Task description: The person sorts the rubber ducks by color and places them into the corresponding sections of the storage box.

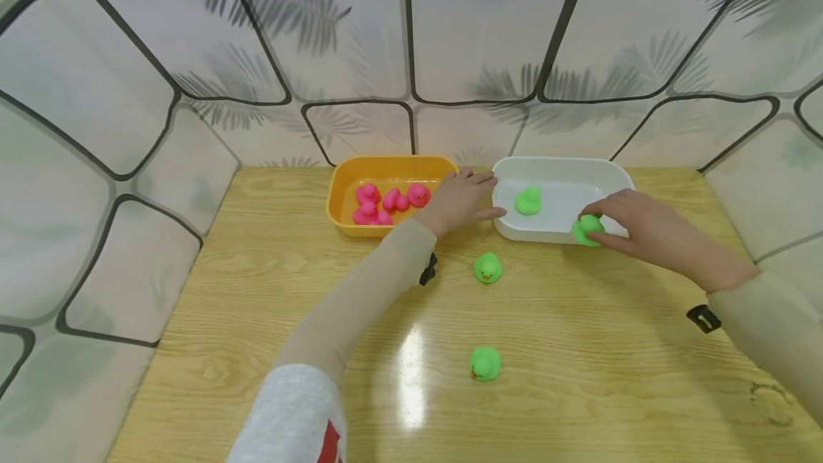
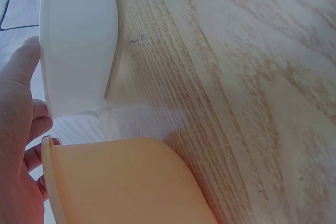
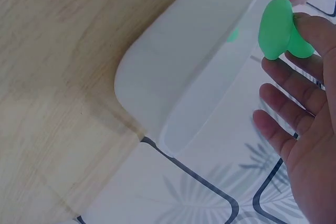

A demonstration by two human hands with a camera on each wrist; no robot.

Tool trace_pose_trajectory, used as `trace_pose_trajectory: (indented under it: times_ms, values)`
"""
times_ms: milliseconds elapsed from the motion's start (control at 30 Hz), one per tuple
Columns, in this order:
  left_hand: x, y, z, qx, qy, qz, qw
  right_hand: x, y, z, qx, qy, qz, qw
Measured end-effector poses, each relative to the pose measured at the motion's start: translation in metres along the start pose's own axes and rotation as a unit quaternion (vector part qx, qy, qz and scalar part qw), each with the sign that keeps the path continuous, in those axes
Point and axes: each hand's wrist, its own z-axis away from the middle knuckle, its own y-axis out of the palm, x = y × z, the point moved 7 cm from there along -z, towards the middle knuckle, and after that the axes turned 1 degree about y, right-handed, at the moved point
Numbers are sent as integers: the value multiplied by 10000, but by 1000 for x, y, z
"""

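My right hand (image 1: 656, 231) pinches a green rubber duck (image 1: 586, 230) between thumb and fingers, above the front rim of the white tray (image 1: 546, 236). In the right wrist view the same duck (image 3: 275, 29) hangs clear of the tray's wall. Another green duck (image 1: 529, 201) lies inside the white tray. My left hand (image 1: 458, 202) reaches between the two containers with its fingers extended, at the white tray's left end and the orange tray's (image 1: 356, 230) right rim. Several pink rubber ducks (image 1: 368, 193) sit in the orange tray, partly overlapping.
Two more green ducks stand on the wooden table: one (image 1: 487, 268) in front of the gap between the trays, the other (image 1: 485, 364) nearer to me. A patterned wall covering (image 1: 489, 34) rises behind both trays.
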Motion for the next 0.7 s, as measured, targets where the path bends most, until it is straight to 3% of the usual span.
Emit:
trace_pose_trajectory:
  times_ms: [700]
  values:
    - [1, 1, -1, 55, -61, -83, 9999, -40, -8, -36, 830, 788, 35, 9934]
